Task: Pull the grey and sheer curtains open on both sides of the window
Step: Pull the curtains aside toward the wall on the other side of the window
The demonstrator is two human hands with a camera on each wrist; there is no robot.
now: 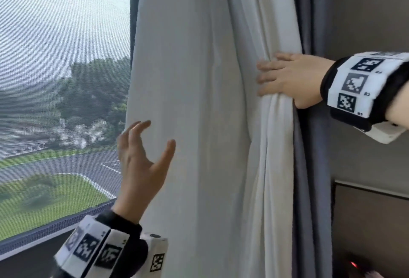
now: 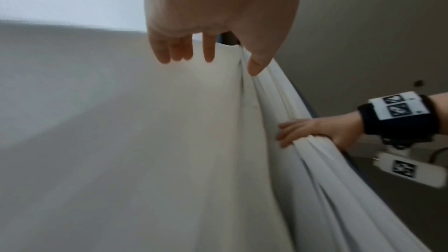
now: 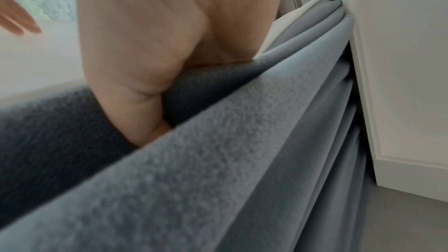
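Note:
The white sheer curtain [image 1: 199, 122] hangs right of the window [image 1: 55, 78], partly gathered toward the right. My right hand [image 1: 287, 78] grips its bunched folds, fingers over the front and thumb tucked behind against the grey curtain [image 1: 309, 167]. The left wrist view shows the right hand [image 2: 312, 131] wrapped round the bundle. In the right wrist view the right hand [image 3: 145, 45] digs into the grey curtain [image 3: 242, 141]. My left hand [image 1: 141, 156] is open with fingers spread at the sheer's left edge, holding nothing. Its fingers [image 2: 208, 51] hover by the sheer curtain [image 2: 169, 141].
A mesh screen covers the glass, with a road and trees outside. The window sill [image 1: 44, 240] runs below at left. A beige wall [image 1: 365, 23] and a dark panel [image 1: 365, 222] stand close on the right. White trim [image 3: 387, 83] borders the grey curtain stack.

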